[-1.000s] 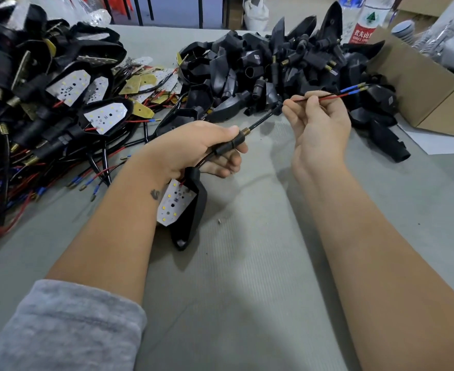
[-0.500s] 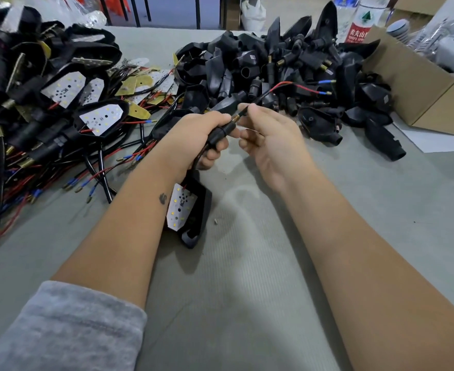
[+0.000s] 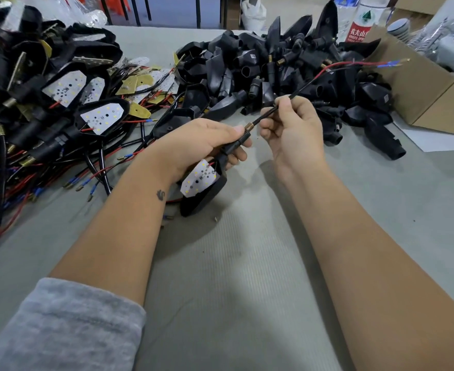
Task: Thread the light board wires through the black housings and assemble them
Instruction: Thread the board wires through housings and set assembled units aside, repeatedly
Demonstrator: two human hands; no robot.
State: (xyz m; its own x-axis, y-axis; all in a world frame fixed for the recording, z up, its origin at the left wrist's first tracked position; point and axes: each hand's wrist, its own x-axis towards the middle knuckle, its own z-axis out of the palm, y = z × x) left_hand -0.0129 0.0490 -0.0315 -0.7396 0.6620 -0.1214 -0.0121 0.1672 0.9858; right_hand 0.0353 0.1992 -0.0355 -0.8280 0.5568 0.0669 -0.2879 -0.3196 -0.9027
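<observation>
Black housing [image 3: 204, 191] with its white light board [image 3: 197, 179] seated in the open face hangs below the left hand [image 3: 201, 143], just above the desk [image 3: 233, 263]. The housing's stem runs up through the left hand; the fingers are curled round the stem, thumb on top. A brass spring [image 3: 249, 126] shows at the stem's end, just past the left thumb. From the spring a black-sleeved wire [image 3: 267, 115] runs up and away from the housing into the right hand [image 3: 292, 127], whose fingers [image 3: 284, 107] pinch the sleeve close to the spring. Beyond the right hand the sleeve ends and red and black leads [image 3: 335, 66] continue, ending in blue-collared terminals [image 3: 389, 63] over the far pile.

Behind the housing, on the far side of the desk: a heap of empty black housings [image 3: 274, 65]. To the left of the held housing: a pile of assembled units [image 3: 60, 103] with boards facing up, red and black wires trailing toward the near edge. To the right of the far heap: an open cardboard box [image 3: 421, 84]; a bottle with a red label [image 3: 359, 25] stands behind the heap. A grey sleeve [image 3: 60, 328] covers the left upper forearm.
</observation>
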